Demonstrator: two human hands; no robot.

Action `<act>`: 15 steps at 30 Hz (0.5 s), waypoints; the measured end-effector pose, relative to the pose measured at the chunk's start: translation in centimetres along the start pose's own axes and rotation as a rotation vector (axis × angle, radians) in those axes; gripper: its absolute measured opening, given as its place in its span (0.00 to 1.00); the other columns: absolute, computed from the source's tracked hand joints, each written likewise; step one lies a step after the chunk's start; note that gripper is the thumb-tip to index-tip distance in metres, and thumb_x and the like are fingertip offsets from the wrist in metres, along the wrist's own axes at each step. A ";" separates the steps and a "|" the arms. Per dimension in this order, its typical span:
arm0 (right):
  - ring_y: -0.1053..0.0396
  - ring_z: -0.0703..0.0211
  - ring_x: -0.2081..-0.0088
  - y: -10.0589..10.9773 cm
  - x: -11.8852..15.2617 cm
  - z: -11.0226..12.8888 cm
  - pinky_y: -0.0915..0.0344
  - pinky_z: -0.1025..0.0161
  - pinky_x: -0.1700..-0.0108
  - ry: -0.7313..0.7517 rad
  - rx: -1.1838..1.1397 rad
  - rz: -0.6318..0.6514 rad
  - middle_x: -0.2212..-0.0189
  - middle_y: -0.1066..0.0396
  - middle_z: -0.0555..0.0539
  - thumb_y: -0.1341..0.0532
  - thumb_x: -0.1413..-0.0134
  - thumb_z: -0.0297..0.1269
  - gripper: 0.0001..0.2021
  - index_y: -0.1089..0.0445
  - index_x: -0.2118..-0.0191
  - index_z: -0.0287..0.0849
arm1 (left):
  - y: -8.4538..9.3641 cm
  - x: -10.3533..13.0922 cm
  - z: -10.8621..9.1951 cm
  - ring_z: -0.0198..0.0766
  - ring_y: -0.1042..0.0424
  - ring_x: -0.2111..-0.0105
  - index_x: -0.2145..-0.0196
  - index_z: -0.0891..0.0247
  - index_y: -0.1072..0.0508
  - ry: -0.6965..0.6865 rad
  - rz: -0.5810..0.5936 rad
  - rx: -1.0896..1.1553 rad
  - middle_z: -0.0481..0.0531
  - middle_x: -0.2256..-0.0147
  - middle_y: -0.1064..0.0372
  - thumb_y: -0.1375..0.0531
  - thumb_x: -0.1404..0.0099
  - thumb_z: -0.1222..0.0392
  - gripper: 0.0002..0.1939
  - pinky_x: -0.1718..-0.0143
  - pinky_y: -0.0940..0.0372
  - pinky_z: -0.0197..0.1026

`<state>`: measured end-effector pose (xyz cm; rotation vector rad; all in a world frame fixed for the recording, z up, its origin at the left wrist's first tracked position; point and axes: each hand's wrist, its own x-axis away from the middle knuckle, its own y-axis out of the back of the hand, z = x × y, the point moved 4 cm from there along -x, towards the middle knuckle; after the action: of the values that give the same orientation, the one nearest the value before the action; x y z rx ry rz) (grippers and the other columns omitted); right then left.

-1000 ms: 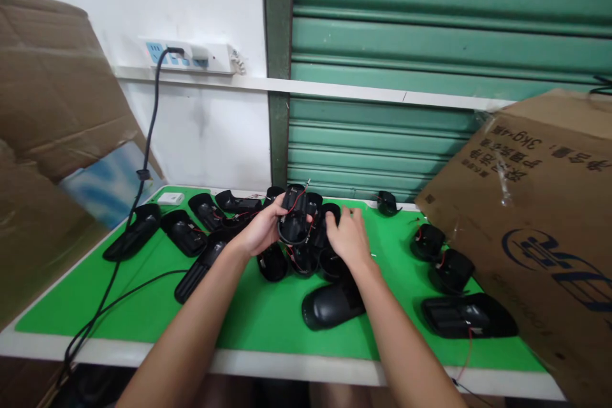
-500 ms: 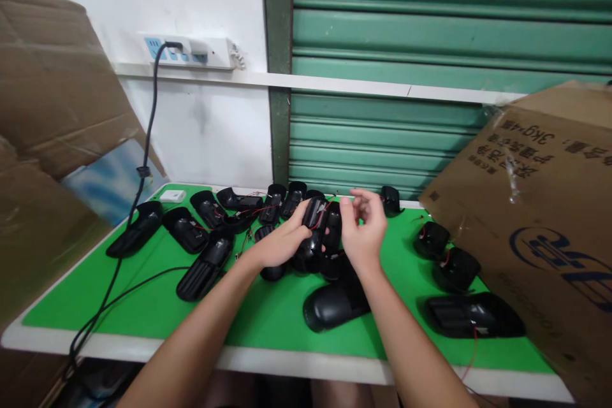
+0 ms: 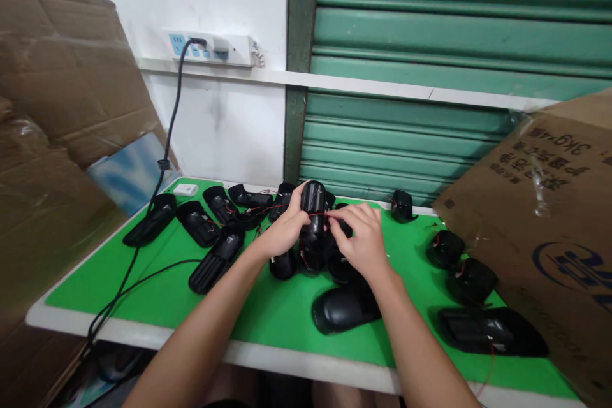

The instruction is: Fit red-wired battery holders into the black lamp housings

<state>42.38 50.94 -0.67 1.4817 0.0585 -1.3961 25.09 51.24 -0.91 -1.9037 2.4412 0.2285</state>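
Observation:
My left hand [image 3: 285, 227] is closed round a glossy black plastic housing [image 3: 314, 199], held up above the green-topped table [image 3: 268, 319]. A thin red wire [image 3: 316, 214] runs across the front of that housing. At its right side, my right hand [image 3: 356, 233] pinches the end of the wire between thumb and forefinger. Below the right wrist lies a smooth black housing [image 3: 337, 311], partly covered by the forearm. More black housings are crowded behind and under my hands, partly hidden.
Black housings with thin wires lie at left [image 3: 198, 224] and right [image 3: 490, 330]. A black cable [image 3: 173, 118] hangs from a power strip [image 3: 210, 48] onto the table. Cardboard boxes flank the table at left [image 3: 71, 108] and right [image 3: 535, 204]. A green shutter [image 3: 430, 32] stands behind.
My right hand has come left and down to the housing, its fingers now closed on the red wire. The left hand still holds the housing, now turned more upright. The whole view has shifted slightly.

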 end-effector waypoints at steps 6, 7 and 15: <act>0.32 0.62 0.57 0.3 -0.2 0.2 0.43 0.58 0.53 -0.049 -0.265 0.130 0.62 0.24 0.51 0.38 0.42 0.33 0.08 0.21 0.62 0.49 | 0.2 -0.5 0.6 0.46 0.35 0.43 0.30 0.64 0.59 -0.103 -0.079 -0.085 0.62 0.39 0.42 0.45 0.33 0.56 0.40 0.34 0.43 0.54; 0.31 0.62 0.57 0.3 -0.4 0.1 0.41 0.59 0.52 -0.112 -0.331 0.085 0.61 0.25 0.50 0.39 0.42 0.34 0.08 0.22 0.61 0.48 | 0.0 -0.4 0.5 0.46 0.36 0.41 0.30 0.65 0.60 -0.124 -0.051 -0.118 0.63 0.38 0.43 0.45 0.33 0.58 0.40 0.33 0.45 0.53; 0.31 0.67 0.73 -0.7 -0.5 0.6 0.32 0.67 0.68 -0.562 -0.759 -0.197 0.72 0.27 0.48 0.32 0.49 0.47 0.15 0.29 0.65 0.38 | -2.4 0.9 -0.1 0.50 0.53 0.29 0.28 0.66 0.66 -0.137 0.165 -0.208 0.66 0.30 0.56 0.46 0.32 0.61 0.43 0.28 0.51 0.54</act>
<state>41.35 51.21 -0.60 0.4496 0.3448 -1.6523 27.20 49.82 -1.09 -1.6899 2.5691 0.6198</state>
